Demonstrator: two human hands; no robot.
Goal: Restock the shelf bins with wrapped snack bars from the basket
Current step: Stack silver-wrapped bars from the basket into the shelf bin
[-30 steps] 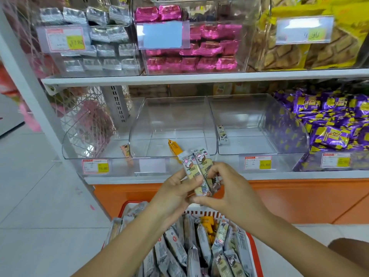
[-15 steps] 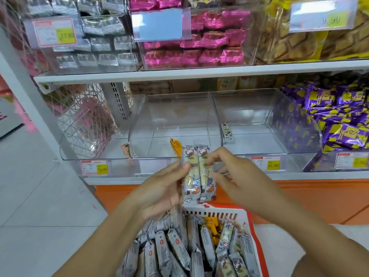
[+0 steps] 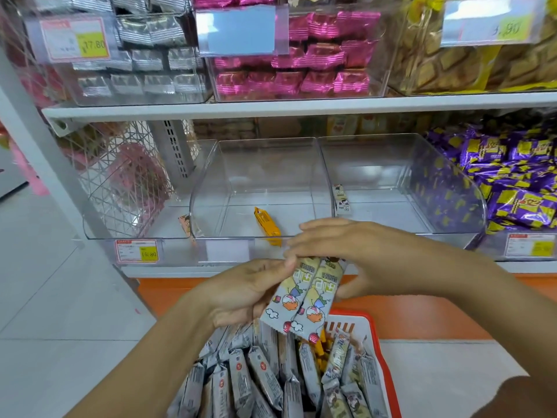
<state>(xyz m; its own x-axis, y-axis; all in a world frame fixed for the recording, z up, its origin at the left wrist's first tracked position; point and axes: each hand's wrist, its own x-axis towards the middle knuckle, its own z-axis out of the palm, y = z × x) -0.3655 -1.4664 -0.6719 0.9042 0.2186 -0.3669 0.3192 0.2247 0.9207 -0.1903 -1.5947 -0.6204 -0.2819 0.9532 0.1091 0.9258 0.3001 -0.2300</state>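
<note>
Left hand (image 3: 241,291) and right hand (image 3: 361,260) still pinch the bars (image 3: 304,297), now tipped slantwise just below the middle bin (image 3: 229,236), so dropping them in looks next.

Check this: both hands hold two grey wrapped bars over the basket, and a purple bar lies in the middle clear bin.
Wrong colour: the head view shows an orange bar in the middle clear bin, not purple. The left hand and right hand do hold the two grey wrapped bars over the basket.
</note>
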